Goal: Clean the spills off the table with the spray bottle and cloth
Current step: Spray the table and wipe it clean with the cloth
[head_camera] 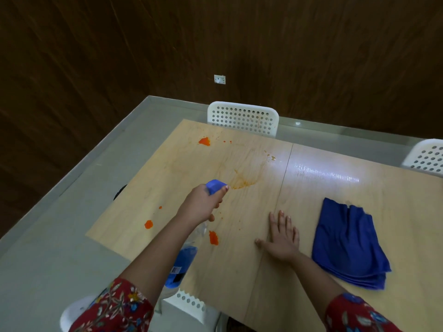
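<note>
- head view, the only one there is: left hand [203, 204] is wrapped round the neck of the spray bottle [183, 262], fingers [221, 191] clenched on it, one lying along the blue head. Looks like it's on the trigger but I can't swear to it
- the bottle is held up over the tabletop [239, 271], tilted, nozzle aimed forward at the orange smear [242, 182] just past it. The clear body with the blue liquid hangs back under the forearm
- right hand [282, 238] lies flat on the tabletop, fingers [280, 221] straight and spread, holding nothing
- cloth [347, 243] is blue, folded in a loose stack, lying just to the right of that hand and not touching it as far as I can tell
- the spills: far blob [204, 141] near the far-left corner, near blob [148, 224] by the left edge, middle blob [213, 237] right beside the left wrist, a small dot [160, 207], and a yellowish splat [271, 156] near the seam
- progress-wise I'd say barely started. The blobs look thick and unwiped and only the smear looks thinned or wet. No mist visible, so can't tell if it's spraying right now
- what's left, as I read it: spray the patches, grab the cloth, wipe the lot
- also around: a white perforated chair [243, 118] at the far side and a wall socket [219, 79] on the dark wood wall
</note>
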